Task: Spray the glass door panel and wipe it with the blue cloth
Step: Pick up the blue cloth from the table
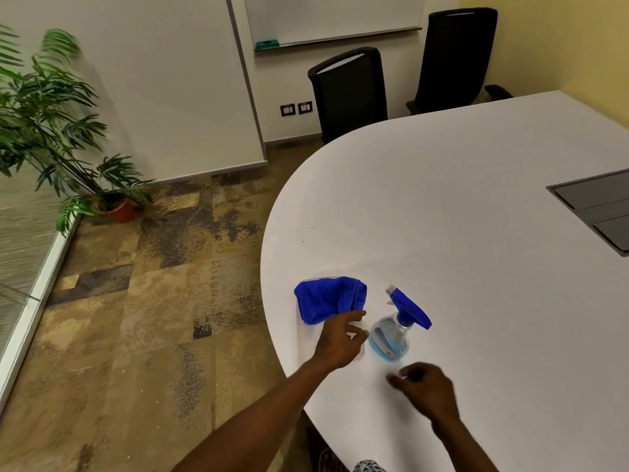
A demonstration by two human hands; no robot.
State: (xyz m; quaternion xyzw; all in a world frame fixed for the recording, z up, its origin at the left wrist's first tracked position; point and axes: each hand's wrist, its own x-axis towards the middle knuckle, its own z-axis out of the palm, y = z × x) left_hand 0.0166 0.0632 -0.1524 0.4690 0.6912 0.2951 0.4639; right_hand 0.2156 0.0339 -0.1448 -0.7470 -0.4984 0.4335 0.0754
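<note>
Hands [340,338], two, near one cloth [328,299], one bottle [394,332].

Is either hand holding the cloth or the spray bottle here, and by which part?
Nothing is held. The left hand hovers between blue cloth and spray bottle; the right hand is empty.

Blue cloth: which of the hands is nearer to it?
Left. The left hand is at the cloth's near edge, fingers by its corner, holding nothing. The right hand is farther off, on the near side of the spray bottle.
</note>
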